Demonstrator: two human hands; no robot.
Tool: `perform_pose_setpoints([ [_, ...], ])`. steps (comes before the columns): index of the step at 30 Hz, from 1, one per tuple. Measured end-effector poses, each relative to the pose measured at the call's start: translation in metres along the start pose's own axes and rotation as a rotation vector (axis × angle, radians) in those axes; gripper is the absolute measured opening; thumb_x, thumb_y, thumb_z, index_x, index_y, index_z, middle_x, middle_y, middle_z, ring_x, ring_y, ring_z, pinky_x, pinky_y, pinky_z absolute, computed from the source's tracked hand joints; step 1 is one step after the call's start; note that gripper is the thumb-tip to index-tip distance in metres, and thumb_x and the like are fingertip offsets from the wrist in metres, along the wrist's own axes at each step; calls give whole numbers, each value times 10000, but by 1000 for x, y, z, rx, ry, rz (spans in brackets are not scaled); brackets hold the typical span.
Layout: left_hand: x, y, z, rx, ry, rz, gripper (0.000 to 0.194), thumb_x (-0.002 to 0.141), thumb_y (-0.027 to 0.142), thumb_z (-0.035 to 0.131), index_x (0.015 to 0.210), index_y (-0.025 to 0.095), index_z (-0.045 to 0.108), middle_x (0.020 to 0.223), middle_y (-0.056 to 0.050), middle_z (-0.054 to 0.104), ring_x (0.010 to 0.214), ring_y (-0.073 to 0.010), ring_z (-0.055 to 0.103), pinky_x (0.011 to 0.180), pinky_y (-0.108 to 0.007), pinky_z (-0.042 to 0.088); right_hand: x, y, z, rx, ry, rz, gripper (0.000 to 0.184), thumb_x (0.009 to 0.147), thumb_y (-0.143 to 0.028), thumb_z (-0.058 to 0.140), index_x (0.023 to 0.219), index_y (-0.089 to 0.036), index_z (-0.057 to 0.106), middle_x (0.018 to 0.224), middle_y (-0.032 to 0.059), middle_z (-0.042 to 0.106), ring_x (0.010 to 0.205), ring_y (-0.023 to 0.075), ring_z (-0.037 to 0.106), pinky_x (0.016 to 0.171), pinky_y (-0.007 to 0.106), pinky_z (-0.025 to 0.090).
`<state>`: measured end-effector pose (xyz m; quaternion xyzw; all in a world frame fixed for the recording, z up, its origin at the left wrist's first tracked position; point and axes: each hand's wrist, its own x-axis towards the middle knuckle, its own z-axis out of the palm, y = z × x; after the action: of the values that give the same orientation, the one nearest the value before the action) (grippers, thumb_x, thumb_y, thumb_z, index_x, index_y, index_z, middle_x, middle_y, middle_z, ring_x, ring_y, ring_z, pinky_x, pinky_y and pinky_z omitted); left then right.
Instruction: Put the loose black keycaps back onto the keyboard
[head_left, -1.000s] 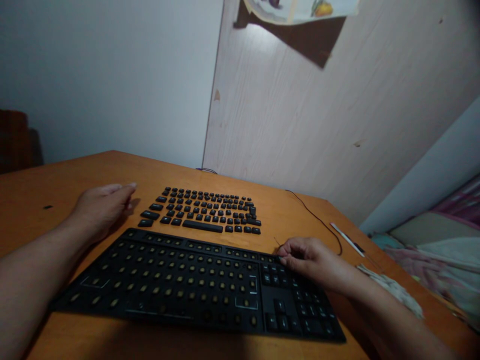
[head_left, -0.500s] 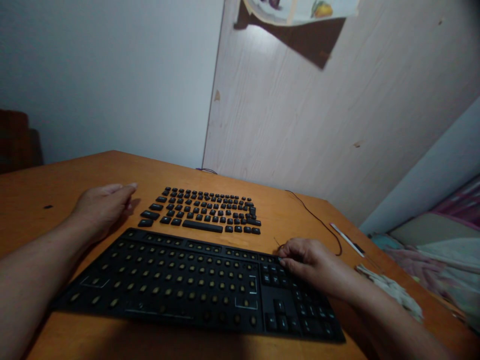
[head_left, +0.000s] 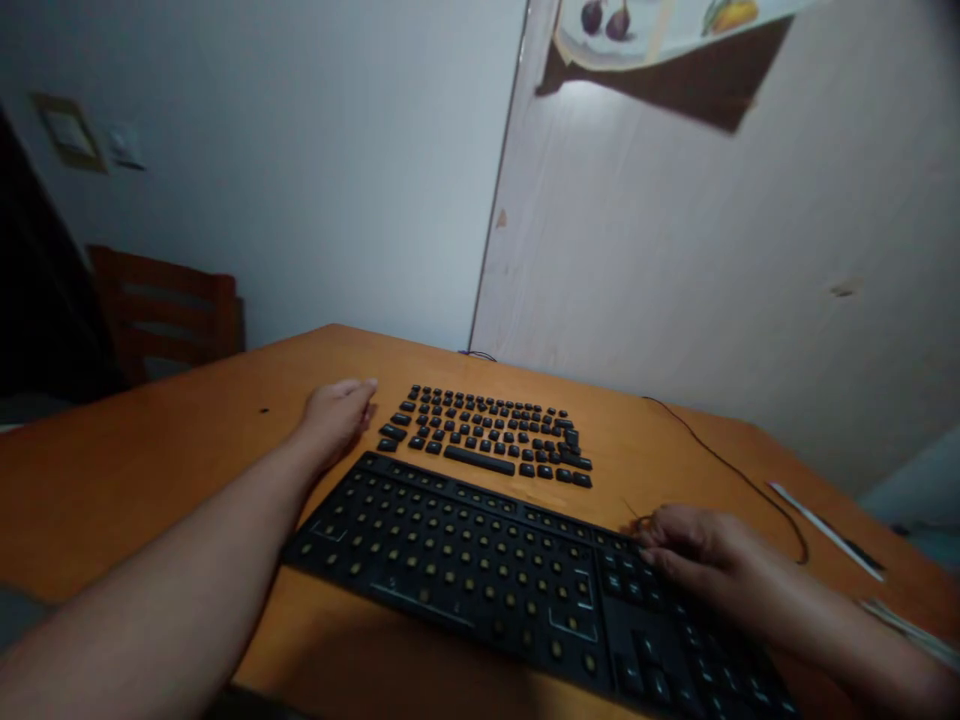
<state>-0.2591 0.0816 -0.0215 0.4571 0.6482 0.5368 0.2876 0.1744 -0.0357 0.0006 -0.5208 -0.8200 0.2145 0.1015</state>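
Note:
A black keyboard (head_left: 442, 555) lies near me on the desk, its main block bare of keycaps and showing tan stems, while the keys at its right end are still fitted. Behind it, loose black keycaps (head_left: 480, 430) are laid out in rows. My left hand (head_left: 339, 418) rests on the desk left of the keycaps, fingers curled in; whatever they hold is hidden. At the keyboard's top right edge, above the fitted keys, my right hand (head_left: 694, 545) is closed in a pinch. A thin wire-like bit shows beside its fingertips, but I cannot make out what is gripped.
A dark cable (head_left: 720, 455) curves over the desk (head_left: 187, 470) at the right, near a white and black stick-like item (head_left: 825, 530). One small dark piece (head_left: 263, 410) lies far left. A wooden chair (head_left: 169, 310) stands behind the desk's left side, against the wall.
The view has swung left, bringing the chair and a wall switch into sight. Both hands keep about the same places beside the keyboard and keycaps.

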Motion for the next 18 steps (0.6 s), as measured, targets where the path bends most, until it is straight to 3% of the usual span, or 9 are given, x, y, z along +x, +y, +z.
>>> perform_pose_setpoints([
  [4, 0, -2, 2, -51, -3, 114, 396, 770, 470, 566, 529, 192, 420, 403, 40, 407, 360, -78, 351, 367, -204, 238, 2, 6, 1, 27, -43, 14, 240, 934, -354, 475, 810, -220, 630, 817, 42, 655, 779, 201, 621, 693, 300, 474],
  [11, -3, 0, 1, -85, -4, 140, 396, 741, 462, 599, 513, 190, 423, 402, 35, 404, 380, -74, 349, 382, -201, 249, 3, 9, 2, 55, -8, 36, 253, 881, -425, 541, 789, -232, 677, 815, 76, 676, 792, 254, 629, 699, 349, 488],
  [18, -3, -1, 3, -45, -31, 111, 395, 757, 461, 575, 521, 196, 401, 406, 45, 382, 384, -72, 332, 393, -201, 255, 3, 18, 5, 175, -18, 100, 342, 899, -507, 499, 792, -212, 634, 797, 72, 658, 752, 231, 606, 659, 334, 469],
])
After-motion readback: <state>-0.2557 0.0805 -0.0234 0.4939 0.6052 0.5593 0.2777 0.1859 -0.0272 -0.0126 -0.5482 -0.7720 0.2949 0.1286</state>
